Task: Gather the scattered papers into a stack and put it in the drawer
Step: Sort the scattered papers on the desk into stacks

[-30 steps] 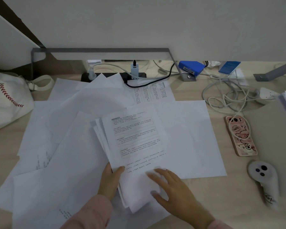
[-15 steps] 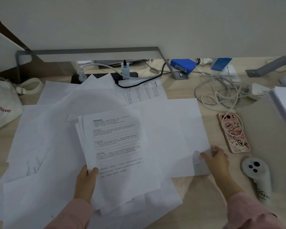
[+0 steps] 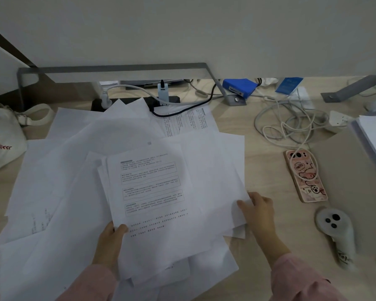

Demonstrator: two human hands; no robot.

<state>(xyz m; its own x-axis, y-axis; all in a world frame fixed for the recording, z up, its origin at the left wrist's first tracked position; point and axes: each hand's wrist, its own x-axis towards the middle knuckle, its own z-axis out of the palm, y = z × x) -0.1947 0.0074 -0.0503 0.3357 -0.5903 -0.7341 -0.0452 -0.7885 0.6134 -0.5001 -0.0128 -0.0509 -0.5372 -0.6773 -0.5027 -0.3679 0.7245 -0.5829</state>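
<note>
Your left hand [image 3: 110, 242] pinches the gathered stack [image 3: 152, 203] at its lower left edge, thumb on top, fingers hidden beneath. Your right hand [image 3: 258, 211] pinches the near right corner of a blank sheet [image 3: 217, 170] lying partly under the stack. Head view: the stack sits mid-desk, ragged, with its sheets fanned at the left and bottom edges. Loose papers [image 3: 52, 192] spread left and rearward over the desk [image 3: 269, 235]. No drawer in view. Likely risks: pulling by one corner may crease the blank sheet, and the fanned stack could slide apart under so light a hold. A black cable [image 3: 182, 111] crosses the rear printed sheet [image 3: 189, 124], so tugging that page may drag the plug. The phone [image 3: 305, 177] lies near your right hand, so mind your sweep.
</note>
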